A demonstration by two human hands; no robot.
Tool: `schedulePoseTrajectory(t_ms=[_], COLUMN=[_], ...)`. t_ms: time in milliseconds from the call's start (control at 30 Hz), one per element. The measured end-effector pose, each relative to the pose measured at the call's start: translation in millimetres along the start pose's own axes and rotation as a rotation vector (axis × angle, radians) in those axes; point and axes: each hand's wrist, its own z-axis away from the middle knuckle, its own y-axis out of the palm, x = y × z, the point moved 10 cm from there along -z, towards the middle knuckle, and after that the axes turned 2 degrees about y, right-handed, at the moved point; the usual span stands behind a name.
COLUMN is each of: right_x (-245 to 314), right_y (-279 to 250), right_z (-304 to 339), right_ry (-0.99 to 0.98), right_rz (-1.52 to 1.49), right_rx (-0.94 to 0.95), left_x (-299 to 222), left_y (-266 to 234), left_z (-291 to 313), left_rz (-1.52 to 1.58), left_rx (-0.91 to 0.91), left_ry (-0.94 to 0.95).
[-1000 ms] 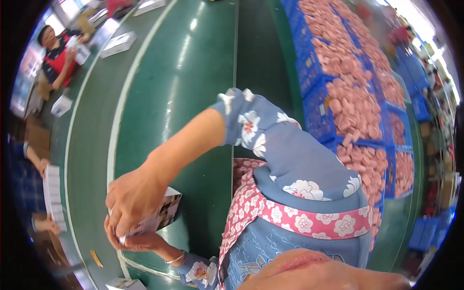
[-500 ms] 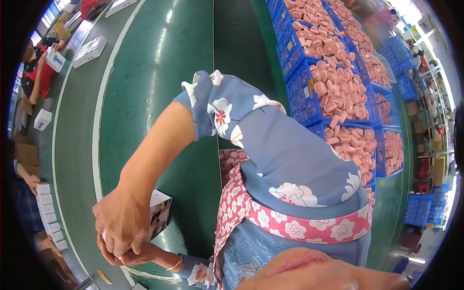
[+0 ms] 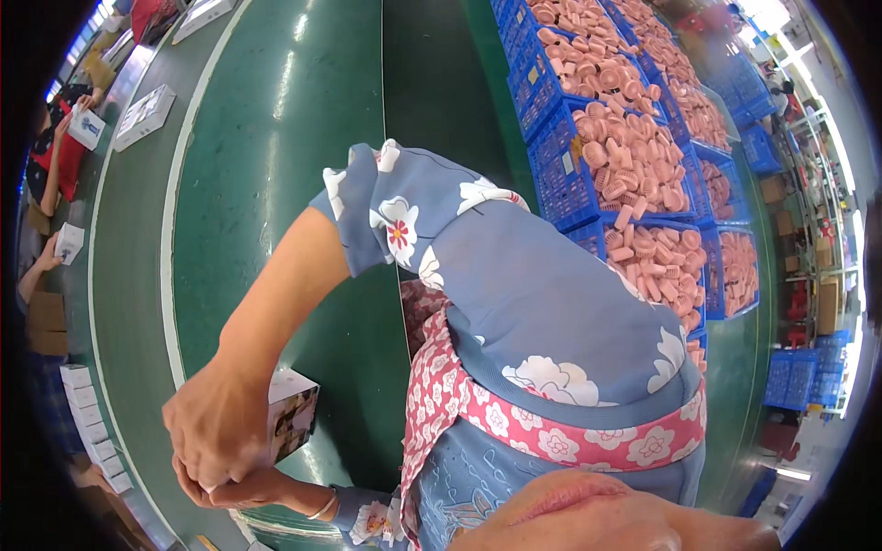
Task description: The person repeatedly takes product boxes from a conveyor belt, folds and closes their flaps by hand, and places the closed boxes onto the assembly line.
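Small printed carton low left, over green worktop, clasped between right hand on top and left hand beneath, fingers curled shut. Likely light, thin-walled, crushable: best gripped at edges and corners, gentle squeeze.

Both hands hide most of the small box.

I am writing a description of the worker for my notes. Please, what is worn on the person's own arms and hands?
Both hands are bare, without gloves. The right hand comes from a bare forearm; its short sleeve is blue with white flowers that have red centres. The left hand has a thin pale bangle at the wrist, and its cuff shows the same blue flowered cloth.
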Motion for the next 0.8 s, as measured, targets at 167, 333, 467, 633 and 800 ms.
schedulePoseTrajectory(t_ms=[167,333,467,633,800], right_x=[-14.9,-17.4,-49.0,-55.9,-65.6], right_y=[-45.5,-62.6,-69.3,-56.3,-40.5], right_z=[32.4,52.0,70.5,60.9,64.7], right_ry=[0.134,0.303,0.682,0.747,0.813], right_rz=[-0.156,-0.257,-0.323,-0.41,-0.384], right_rx=[-0.49,-0.723,-0.779,-0.774,-0.753], left_x=[9.4,-8.2,-16.0,-25.0,-5.9], left_y=[11.4,8.1,9.7,4.2,3.3], left_z=[-11.0,-19.1,-24.7,-29.7,-24.3], left_rz=[0.079,0.074,0.008,0.032,-0.044], left_rx=[0.074,0.07,0.072,0.036,-0.009], left_ry=[0.02,0.047,0.011,-0.078,-0.075])
